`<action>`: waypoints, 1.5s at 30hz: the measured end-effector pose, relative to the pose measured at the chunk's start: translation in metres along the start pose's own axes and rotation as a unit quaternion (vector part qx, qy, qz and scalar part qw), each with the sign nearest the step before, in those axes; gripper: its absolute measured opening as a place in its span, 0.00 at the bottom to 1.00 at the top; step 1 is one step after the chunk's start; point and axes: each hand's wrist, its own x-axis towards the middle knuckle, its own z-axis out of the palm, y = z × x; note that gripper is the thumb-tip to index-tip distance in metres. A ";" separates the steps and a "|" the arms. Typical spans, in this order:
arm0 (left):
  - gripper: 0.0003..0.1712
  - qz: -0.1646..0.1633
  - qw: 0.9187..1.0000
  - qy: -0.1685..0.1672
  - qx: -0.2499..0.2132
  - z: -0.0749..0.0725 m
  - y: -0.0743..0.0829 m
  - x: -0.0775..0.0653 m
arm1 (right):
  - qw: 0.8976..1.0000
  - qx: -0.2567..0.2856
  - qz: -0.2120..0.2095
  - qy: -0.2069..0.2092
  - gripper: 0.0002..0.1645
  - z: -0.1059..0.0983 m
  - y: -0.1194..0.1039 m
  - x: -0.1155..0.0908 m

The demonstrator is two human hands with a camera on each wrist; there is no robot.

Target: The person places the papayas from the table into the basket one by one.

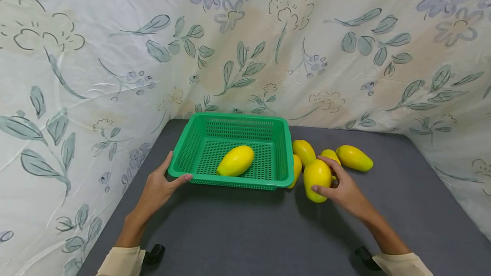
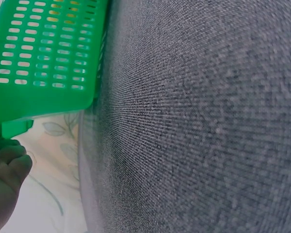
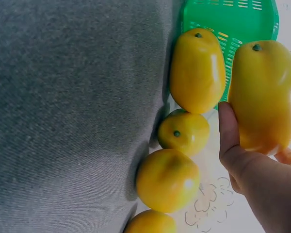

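Fruit [image 1: 235, 162], just one piece, lies in the green basket [image 1: 245, 181], whose near-left corner your left hand [image 1: 159, 186] grips. Your right hand [image 1: 342, 185] clamps its fingers round another fruit [image 1: 317, 177] outside it; seemingly four more [image 1: 353, 158], some partly hidden, are left on the table [image 1: 230, 229].

Here the held fruit [image 1: 316, 182] and the right hand [image 1: 347, 188] cover much of a yellow fruit [image 1: 330, 154] behind them, and the basket's rim [image 1: 289, 152] hides part of another fruit [image 1: 297, 168]! Both sleeves [image 1: 122, 261] run off the bottom. Left wrist view: the left hand [image 2: 7, 179] is cut by the left edge. Right wrist view: the bottom edge chops the lowest fruit [image 3: 153, 224].
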 end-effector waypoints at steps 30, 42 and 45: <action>0.62 -0.020 1.000 -0.009 -0.011 0.004 0.001 -0.002 | 0.997 0.062 -0.042 0.022 0.48 0.001 -0.029 0.008; 0.62 -0.013 1.000 -0.003 -0.007 0.000 0.002 0.000 | 0.994 0.108 -0.019 0.029 0.48 0.017 -0.046 0.019; 0.62 -0.011 1.000 -0.001 -0.003 0.000 0.001 0.000 | 0.993 0.118 -0.016 0.027 0.48 0.021 -0.050 0.022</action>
